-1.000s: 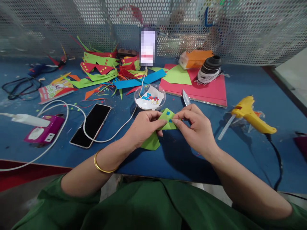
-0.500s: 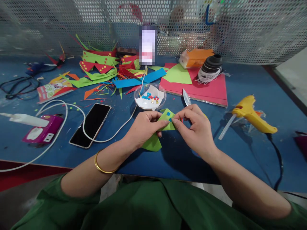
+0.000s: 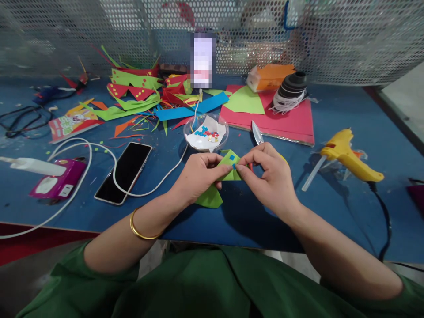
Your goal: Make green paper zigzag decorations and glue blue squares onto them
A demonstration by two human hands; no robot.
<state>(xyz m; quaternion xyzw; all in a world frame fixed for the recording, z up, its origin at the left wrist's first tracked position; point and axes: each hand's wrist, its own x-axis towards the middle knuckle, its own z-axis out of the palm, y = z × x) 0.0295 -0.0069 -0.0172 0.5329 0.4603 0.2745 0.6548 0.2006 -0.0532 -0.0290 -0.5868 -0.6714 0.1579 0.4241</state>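
Note:
My left hand (image 3: 199, 176) is closed on a folded piece of bright green paper (image 3: 209, 197), thumb on top and fingers beneath. One blue paper square (image 3: 232, 157) lies flat on the green paper. Beside the left thumb, a second blue square (image 3: 234, 166) is pinched at its edge by the thumb and forefinger of my right hand (image 3: 270, 179), against the paper. Just beyond the right hand lie scissors (image 3: 256, 132), their handles partly hidden by it. A clear bowl (image 3: 187, 139) behind the hands contains white paper with small blue and red squares.
A yellow glue gun (image 3: 351, 157) lies at the right. To the left are a dark phone (image 3: 125, 172), a white cable and a purple power socket (image 3: 71, 176). Cut paper masks (image 3: 132, 90), red sheets (image 3: 285, 126) and a string-wound black cone (image 3: 290, 92) lie farther back.
The view has shifted slightly. Both hands keep their hold, with the right fingertips still at the lower blue square; otherwise little differs.

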